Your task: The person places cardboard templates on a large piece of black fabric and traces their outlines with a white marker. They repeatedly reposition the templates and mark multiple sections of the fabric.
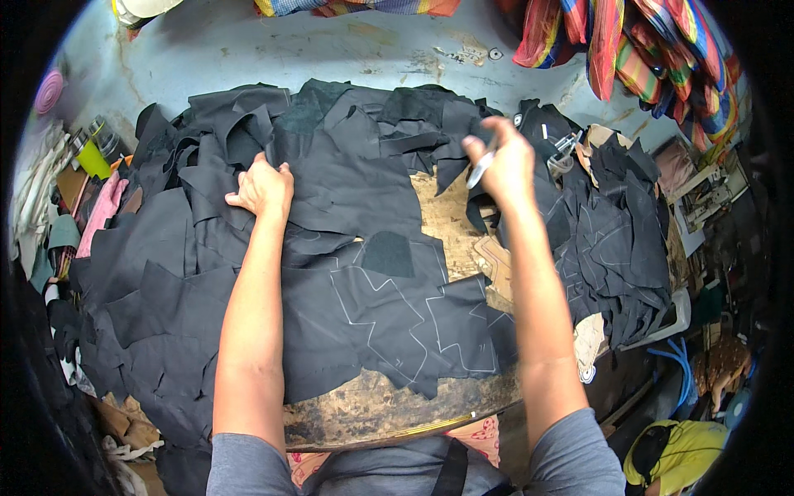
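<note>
Single head view, looking steeply down, close over worktable (389,409); rim dark, probably fisheye vignette
</note>
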`<control>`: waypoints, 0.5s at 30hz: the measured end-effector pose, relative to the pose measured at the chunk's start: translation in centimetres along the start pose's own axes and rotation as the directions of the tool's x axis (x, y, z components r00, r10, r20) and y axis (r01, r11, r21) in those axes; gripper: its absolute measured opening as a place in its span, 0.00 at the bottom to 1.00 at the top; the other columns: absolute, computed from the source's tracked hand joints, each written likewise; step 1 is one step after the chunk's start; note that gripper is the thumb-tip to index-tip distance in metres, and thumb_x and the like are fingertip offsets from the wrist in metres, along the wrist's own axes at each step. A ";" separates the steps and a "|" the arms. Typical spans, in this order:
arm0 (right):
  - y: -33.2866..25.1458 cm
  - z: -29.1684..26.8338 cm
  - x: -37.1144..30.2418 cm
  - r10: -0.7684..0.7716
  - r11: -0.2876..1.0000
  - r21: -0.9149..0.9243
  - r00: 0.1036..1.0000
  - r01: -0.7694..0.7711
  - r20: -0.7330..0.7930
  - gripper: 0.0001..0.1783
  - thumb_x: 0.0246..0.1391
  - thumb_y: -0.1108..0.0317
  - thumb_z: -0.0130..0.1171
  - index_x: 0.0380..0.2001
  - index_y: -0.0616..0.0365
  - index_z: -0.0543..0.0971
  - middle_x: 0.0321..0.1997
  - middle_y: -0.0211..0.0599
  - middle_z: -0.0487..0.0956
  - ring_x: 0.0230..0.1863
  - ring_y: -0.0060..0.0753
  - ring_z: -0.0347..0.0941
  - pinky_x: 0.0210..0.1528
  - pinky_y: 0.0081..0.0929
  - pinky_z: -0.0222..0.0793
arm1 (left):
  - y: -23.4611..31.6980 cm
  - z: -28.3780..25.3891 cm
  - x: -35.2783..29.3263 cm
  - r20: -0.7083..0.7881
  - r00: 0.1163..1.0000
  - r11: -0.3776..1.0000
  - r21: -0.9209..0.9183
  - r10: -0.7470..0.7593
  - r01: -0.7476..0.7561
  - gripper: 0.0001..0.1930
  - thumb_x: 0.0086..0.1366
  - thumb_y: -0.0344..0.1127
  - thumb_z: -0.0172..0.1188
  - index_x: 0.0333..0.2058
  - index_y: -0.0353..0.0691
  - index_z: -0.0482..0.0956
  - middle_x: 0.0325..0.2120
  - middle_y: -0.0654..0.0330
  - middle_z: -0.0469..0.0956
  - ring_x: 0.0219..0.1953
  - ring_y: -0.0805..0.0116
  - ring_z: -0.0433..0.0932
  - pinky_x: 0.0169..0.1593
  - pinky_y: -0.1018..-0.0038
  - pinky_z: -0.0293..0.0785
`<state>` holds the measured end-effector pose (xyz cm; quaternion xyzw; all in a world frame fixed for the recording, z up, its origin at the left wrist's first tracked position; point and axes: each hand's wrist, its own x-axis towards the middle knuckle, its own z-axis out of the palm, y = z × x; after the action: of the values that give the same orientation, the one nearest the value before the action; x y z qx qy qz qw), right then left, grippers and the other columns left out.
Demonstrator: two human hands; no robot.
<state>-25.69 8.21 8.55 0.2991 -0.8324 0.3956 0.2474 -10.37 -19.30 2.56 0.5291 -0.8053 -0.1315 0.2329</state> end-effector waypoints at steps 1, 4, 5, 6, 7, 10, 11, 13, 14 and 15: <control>-0.6 1.4 -1.2 -0.048 0.999 0.021 0.999 0.049 -0.011 0.20 0.39 0.65 0.69 0.38 0.62 0.78 0.24 0.44 0.78 0.27 0.39 0.76 0.33 0.34 0.71 | -0.1 -0.1 0.3 0.008 1.000 0.999 -0.017 0.028 -0.028 0.26 0.54 0.54 0.63 0.49 0.48 0.76 0.39 0.57 0.81 0.48 0.57 0.75 0.56 0.46 0.51; -1.9 3.9 -4.4 0.008 0.948 0.311 0.983 -0.067 0.186 0.20 0.42 0.63 0.71 0.37 0.62 0.78 0.21 0.39 0.76 0.24 0.31 0.73 0.30 0.29 0.69 | -0.8 -1.7 1.0 -0.324 0.937 0.904 -0.349 0.132 -0.248 0.21 0.57 0.50 0.60 0.46 0.47 0.78 0.37 0.54 0.81 0.43 0.51 0.78 0.53 0.44 0.57; -2.4 4.5 -5.3 -0.007 0.942 0.330 0.984 -0.054 0.180 0.21 0.42 0.62 0.71 0.38 0.62 0.77 0.23 0.40 0.77 0.26 0.30 0.74 0.32 0.29 0.70 | -0.9 -2.9 1.8 -0.369 0.911 0.817 -0.458 0.183 -0.350 0.23 0.58 0.48 0.61 0.47 0.39 0.76 0.39 0.48 0.80 0.44 0.49 0.77 0.50 0.52 0.66; -2.8 5.0 -6.1 -0.005 0.939 0.339 0.982 -0.060 0.188 0.22 0.42 0.61 0.71 0.38 0.63 0.77 0.25 0.40 0.78 0.28 0.30 0.75 0.35 0.28 0.70 | -0.6 -4.2 2.7 -0.539 0.808 0.697 -0.485 0.237 -0.528 0.24 0.59 0.45 0.61 0.47 0.31 0.74 0.40 0.44 0.79 0.44 0.52 0.78 0.49 0.63 0.69; -3.2 5.2 -6.7 0.055 0.887 0.425 0.956 -0.178 0.287 0.24 0.43 0.61 0.71 0.40 0.64 0.76 0.29 0.43 0.79 0.33 0.31 0.76 0.39 0.27 0.71 | -0.7 -5.7 3.2 -0.537 0.812 0.607 -0.574 0.229 -0.550 0.25 0.61 0.41 0.60 0.48 0.25 0.70 0.39 0.44 0.78 0.42 0.61 0.78 0.49 0.71 0.69; -4.5 5.4 -7.9 0.006 0.889 0.442 0.969 -0.119 0.249 0.25 0.42 0.59 0.72 0.40 0.64 0.76 0.31 0.43 0.79 0.36 0.30 0.76 0.40 0.27 0.71 | -0.2 -10.6 4.2 -0.600 0.747 0.413 -0.626 0.287 -0.661 0.22 0.64 0.40 0.58 0.47 0.24 0.68 0.34 0.53 0.78 0.36 0.74 0.73 0.43 0.79 0.69; -5.0 5.3 -8.2 0.022 0.867 0.473 0.962 -0.153 0.272 0.25 0.43 0.60 0.72 0.41 0.64 0.76 0.32 0.42 0.79 0.36 0.29 0.75 0.40 0.26 0.71 | 0.1 -12.3 4.3 -0.534 0.812 0.407 -0.704 0.235 -0.581 0.21 0.65 0.39 0.57 0.48 0.26 0.68 0.36 0.54 0.78 0.37 0.75 0.73 0.44 0.79 0.69; -6.2 4.8 -8.9 0.034 0.817 0.540 0.951 -0.205 0.309 0.25 0.43 0.61 0.72 0.42 0.65 0.76 0.35 0.41 0.79 0.37 0.26 0.74 0.40 0.25 0.71 | 0.6 -15.2 3.5 -0.437 0.849 0.146 -0.858 0.298 -0.493 0.18 0.66 0.36 0.55 0.50 0.31 0.69 0.41 0.56 0.77 0.41 0.73 0.74 0.47 0.76 0.70; -6.9 4.6 -9.4 0.044 0.724 0.627 0.927 -0.287 0.374 0.26 0.44 0.63 0.72 0.43 0.65 0.75 0.36 0.40 0.78 0.37 0.26 0.74 0.41 0.24 0.71 | 0.8 -16.5 2.9 -0.361 0.867 -0.060 -0.930 0.344 -0.364 0.16 0.67 0.34 0.54 0.50 0.35 0.70 0.45 0.58 0.76 0.44 0.70 0.75 0.50 0.74 0.71; -7.7 4.4 -9.8 0.044 0.618 0.700 0.905 -0.358 0.424 0.26 0.44 0.64 0.72 0.44 0.66 0.74 0.37 0.40 0.78 0.37 0.25 0.74 0.41 0.23 0.71 | 0.7 -17.5 1.8 -0.302 0.847 -0.194 -0.951 0.438 -0.239 0.15 0.67 0.32 0.53 0.52 0.38 0.70 0.47 0.58 0.75 0.46 0.68 0.76 0.52 0.71 0.72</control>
<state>-14.26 3.76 3.62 0.3460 -0.6459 0.6719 -0.1083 -2.50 -20.04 18.33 -0.0600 -0.5707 -0.6403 0.5106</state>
